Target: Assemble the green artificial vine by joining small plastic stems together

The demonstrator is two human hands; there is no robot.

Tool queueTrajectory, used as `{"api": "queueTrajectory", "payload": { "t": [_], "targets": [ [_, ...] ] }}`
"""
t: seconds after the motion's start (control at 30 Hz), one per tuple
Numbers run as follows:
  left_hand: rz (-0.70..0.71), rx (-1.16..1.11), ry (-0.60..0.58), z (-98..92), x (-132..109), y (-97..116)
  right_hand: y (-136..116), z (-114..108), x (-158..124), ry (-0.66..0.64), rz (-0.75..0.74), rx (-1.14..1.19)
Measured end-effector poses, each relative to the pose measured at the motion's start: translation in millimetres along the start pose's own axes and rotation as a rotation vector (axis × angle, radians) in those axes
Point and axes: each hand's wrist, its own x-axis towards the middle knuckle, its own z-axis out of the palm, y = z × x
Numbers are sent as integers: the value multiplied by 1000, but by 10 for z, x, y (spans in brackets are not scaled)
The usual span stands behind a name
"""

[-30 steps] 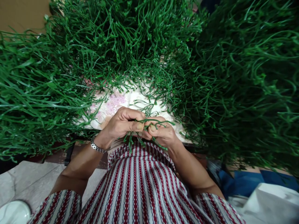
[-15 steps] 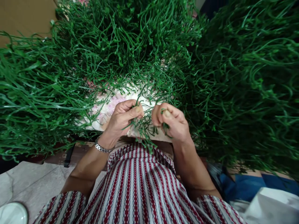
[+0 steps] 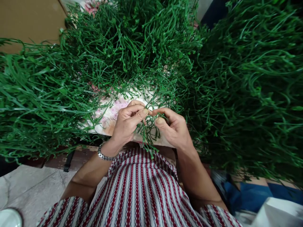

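The 2 bare hands meet above a white cloth (image 3: 113, 111) with a pink and purple flower print. The left hand (image 3: 127, 124) is closed in a pinch, gripping thin green stems (image 3: 149, 137) between thumb and forefinger; stems show above the fingertips and in a tangle below them, over the cloth's near edge. The right hand (image 3: 174, 127) is bent beside it, its forefinger reaching to the left fingertips and its thumb slightly apart; whether it grips a stem cannot be told. Large heaps of similar greenery surround the cloth on 3 sides: left heap (image 3: 40, 97), far heap (image 3: 134, 41) and right heap (image 3: 248, 97). A metal wristband (image 3: 104, 153) circles the left wrist. Nearest the viewer is a red-and-white striped garment (image 3: 142, 192).
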Motion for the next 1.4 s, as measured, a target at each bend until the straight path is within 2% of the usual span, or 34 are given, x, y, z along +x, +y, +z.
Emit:
{"api": "queueTrajectory", "payload": {
  "t": [0.13,0.2,0.33,0.4,0.63,0.73,0.93,1.03,1.23,1.4],
  "targets": [
    [72,122,11,25,-13,-61,43,96,58,-35,45,86],
    [47,117,-13,23,-11,-88,63,120,69,-60,86,142],
    [-38,14,-73,6,1,-82,80,117,47,-233,118,248],
    [-87,-49,-96,0,10,-49,88,109,27,-266,85,272],
    [-200,-302,-139,-23,21,8,129,115,-28,-187,-45,92],
    [-230,-338,-172,-22,11,11,128,115,-26,-178,-129,71],
    [-251,-382,-127,-29,38,31,140,101,-15,-304,-269,40],
    [-226,-323,-101,-53,51,17,135,76,-35,-234,-243,59],
    [-149,-346,38,-152,92,39,21,-120,-139,49,-249,136],
    [-159,-307,-16,-249,71,56,8,-255,-164,266,-166,281]
  ]
}}
